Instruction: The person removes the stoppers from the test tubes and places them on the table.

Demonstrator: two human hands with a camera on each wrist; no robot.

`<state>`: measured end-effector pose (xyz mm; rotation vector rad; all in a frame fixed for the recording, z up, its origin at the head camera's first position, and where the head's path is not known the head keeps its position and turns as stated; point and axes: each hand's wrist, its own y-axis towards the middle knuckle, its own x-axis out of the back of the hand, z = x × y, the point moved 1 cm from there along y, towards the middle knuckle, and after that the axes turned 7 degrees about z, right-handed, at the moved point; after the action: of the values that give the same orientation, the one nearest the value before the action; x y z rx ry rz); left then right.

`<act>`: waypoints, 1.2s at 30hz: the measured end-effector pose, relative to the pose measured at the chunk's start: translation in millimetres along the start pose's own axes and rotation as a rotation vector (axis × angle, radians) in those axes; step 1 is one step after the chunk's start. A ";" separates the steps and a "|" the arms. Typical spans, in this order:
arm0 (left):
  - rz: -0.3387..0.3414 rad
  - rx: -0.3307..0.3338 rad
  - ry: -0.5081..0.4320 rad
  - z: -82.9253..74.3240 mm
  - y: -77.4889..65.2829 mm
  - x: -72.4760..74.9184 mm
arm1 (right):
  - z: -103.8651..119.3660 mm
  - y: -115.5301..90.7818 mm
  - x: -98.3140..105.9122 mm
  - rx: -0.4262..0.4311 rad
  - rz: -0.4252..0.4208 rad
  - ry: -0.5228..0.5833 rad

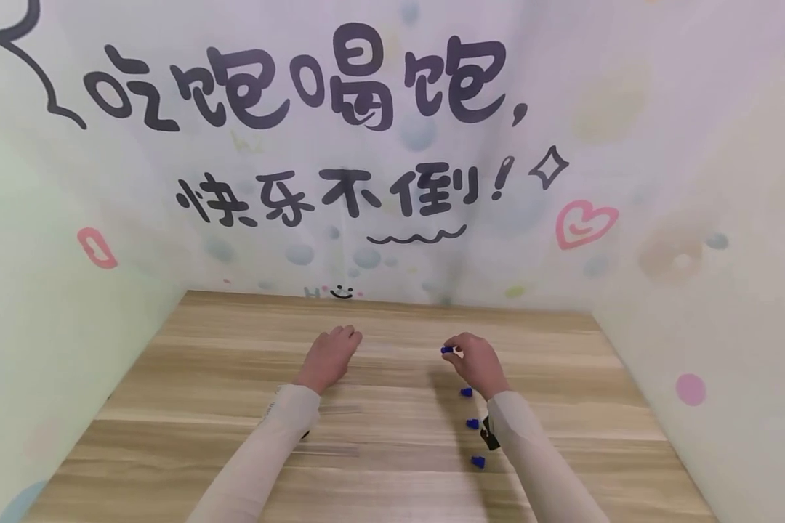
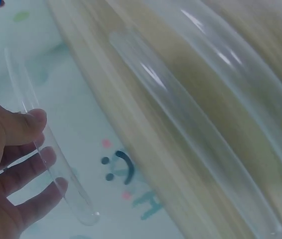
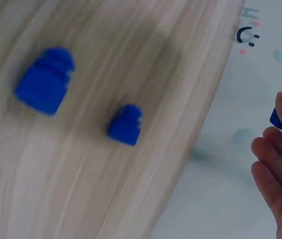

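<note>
My left hand (image 1: 330, 357) grips a clear test tube (image 2: 72, 195), thumb on one side and fingers on the other; in the head view this tube can hardly be made out. Two more clear test tubes (image 2: 196, 134) lie on the table beneath that wrist. Between thumb and fingertips, my right hand (image 1: 480, 361) pinches a small blue stopper (image 1: 447, 350), partly covered by the thumb in the right wrist view. Three similar loose stoppers (image 1: 472, 423) sit in a row nearer me, beside the right forearm.
The wood-grain table (image 1: 399, 407) meets a printed backdrop (image 1: 379, 269) at its far edge, with pale walls on both sides. A black strap piece (image 1: 490, 436) shows at the right wrist.
</note>
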<state>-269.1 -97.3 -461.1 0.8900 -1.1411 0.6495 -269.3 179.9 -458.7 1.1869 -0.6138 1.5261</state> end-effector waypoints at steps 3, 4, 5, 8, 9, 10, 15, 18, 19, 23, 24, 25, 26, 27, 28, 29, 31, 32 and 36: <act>0.039 0.024 -0.019 9.9 -2.2 -6.5 | -9.9 0.5 -1.7 -0.034 0.021 0.000; 0.044 0.025 -0.026 12.6 -2.5 -8.2 | -13.3 0.3 -2.4 -0.042 0.025 0.000; 0.052 0.025 -0.032 15.1 -2.6 -9.8 | -16.6 -0.1 -3.2 -0.051 0.029 -0.003; 0.077 0.033 -0.056 23.0 -3.3 -13.9 | -24.8 -1.2 -5.6 -0.062 0.034 -0.007; 0.086 0.039 -0.063 25.7 -3.9 -15.5 | -27.1 -1.6 -6.4 -0.063 0.034 -0.005; 0.095 0.047 -0.072 28.6 -4.5 -17.3 | -29.5 -1.9 -7.3 -0.068 0.035 -0.002; 0.142 0.100 -0.130 41.6 -9.4 -27.8 | -42.9 -4.8 -13.2 -0.102 0.040 -0.015; 0.164 0.130 -0.152 47.7 -13.3 -32.9 | -49.8 -6.0 -17.0 -0.125 0.061 -0.035; 0.167 0.137 -0.157 49.4 -14.7 -34.5 | -51.7 -6.2 -18.2 -0.132 0.068 -0.038; 0.180 0.157 -0.178 53.3 -17.4 -35.7 | -56.7 -6.6 -21.6 -0.162 0.095 -0.029; 0.185 0.160 -0.184 53.7 -17.4 -35.9 | -57.9 -6.8 -22.7 -0.169 0.103 -0.025; 0.190 0.162 -0.182 54.3 -17.4 -36.9 | -59.2 -7.3 -24.1 -0.175 0.110 -0.025; 0.200 0.163 -0.178 54.9 -17.2 -38.3 | -59.7 -7.8 -25.3 -0.178 0.118 -0.025; 0.205 0.162 -0.173 55.4 -17.2 -39.7 | -60.0 -8.4 -26.3 -0.180 0.124 -0.025; 0.211 0.160 -0.166 56.1 -17.2 -41.7 | -60.8 -8.8 -27.9 -0.181 0.130 -0.025; 0.220 0.158 -0.163 56.7 -17.1 -43.5 | -61.6 -9.1 -29.6 -0.180 0.131 -0.026; 0.234 0.154 -0.156 58.2 -16.9 -47.2 | -62.0 -9.5 -31.4 -0.170 0.128 -0.035; 0.238 0.152 -0.154 58.9 -16.7 -48.6 | -62.1 -9.2 -32.0 -0.168 0.127 -0.039; 0.247 0.150 -0.145 62.3 -15.3 -53.3 | -63.6 -7.4 -32.6 -0.173 0.127 -0.049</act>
<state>-303.1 -158.7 -506.3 0.9432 -1.3596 0.8927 -287.2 222.8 -513.5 1.0718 -0.8508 1.5199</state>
